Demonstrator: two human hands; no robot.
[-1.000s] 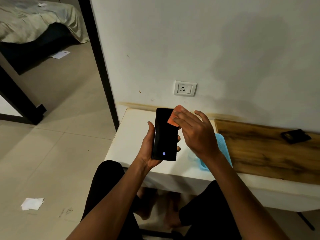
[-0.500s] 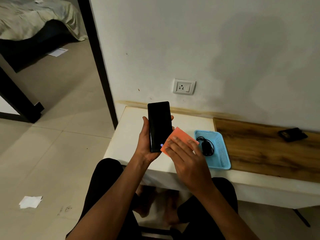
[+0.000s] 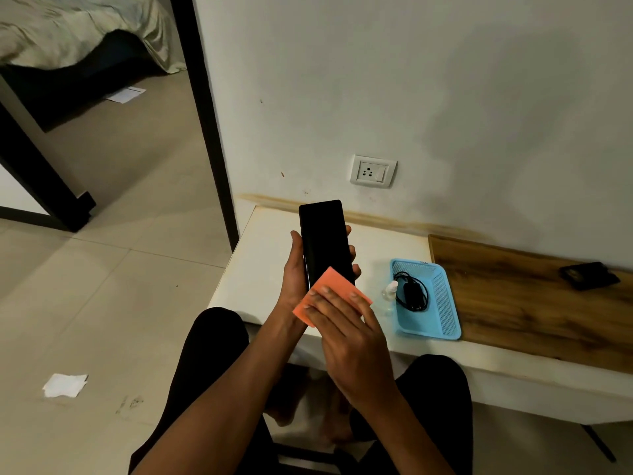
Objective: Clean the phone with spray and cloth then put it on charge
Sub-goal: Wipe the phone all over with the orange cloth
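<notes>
My left hand (image 3: 294, 275) grips a black phone (image 3: 323, 240), upright with its dark screen facing me, above the white table (image 3: 260, 262). My right hand (image 3: 346, 330) presses an orange cloth (image 3: 330, 286) flat against the lower end of the screen, so that part of the phone is hidden. A small clear spray bottle (image 3: 390, 290) stands on the table beside a blue basket (image 3: 442, 303). In the basket lies a black charger with its coiled cable (image 3: 411, 292). A white wall socket (image 3: 372, 171) sits above the table.
A wooden board (image 3: 534, 306) covers the table's right part, with a small black object (image 3: 589, 275) on it. A dark door frame (image 3: 209, 125) stands left of the table. White paper (image 3: 65, 385) lies on the tiled floor. My knees are under the table's front edge.
My right hand has drawn the orange cloth from the top of the screen down to its bottom. The basket and bottle, hidden at first, are uncovered. The phone sits a little higher.
</notes>
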